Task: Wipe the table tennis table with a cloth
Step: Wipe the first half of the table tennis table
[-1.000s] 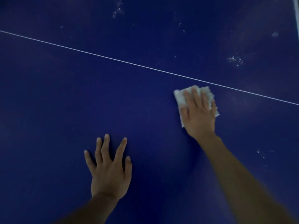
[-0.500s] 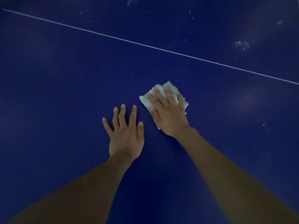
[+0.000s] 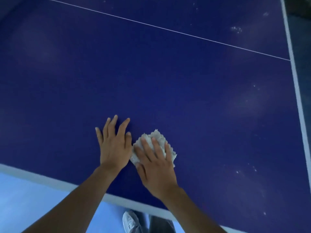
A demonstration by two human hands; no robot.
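Note:
The dark blue table tennis table (image 3: 168, 81) fills most of the view. A crumpled white cloth (image 3: 157, 137) lies on it near the front edge. My right hand (image 3: 156, 163) presses flat on the cloth with straight fingers, covering most of it. My left hand (image 3: 114, 143) lies flat on the bare table just left of the cloth, fingers spread, its thumb side touching the cloth's edge.
A thin white centre line (image 3: 168, 29) crosses the table. White border stripes mark the front edge (image 3: 50, 181) and right edge (image 3: 297, 98). Pale dusty specks (image 3: 236, 29) dot the right part. Below the front edge are light blue floor and my shoe (image 3: 130, 221).
My right hand has dragged the cloth toward me and leftward, from near the centre line to near the front edge. The view has pulled back, so the table's edges and floor show.

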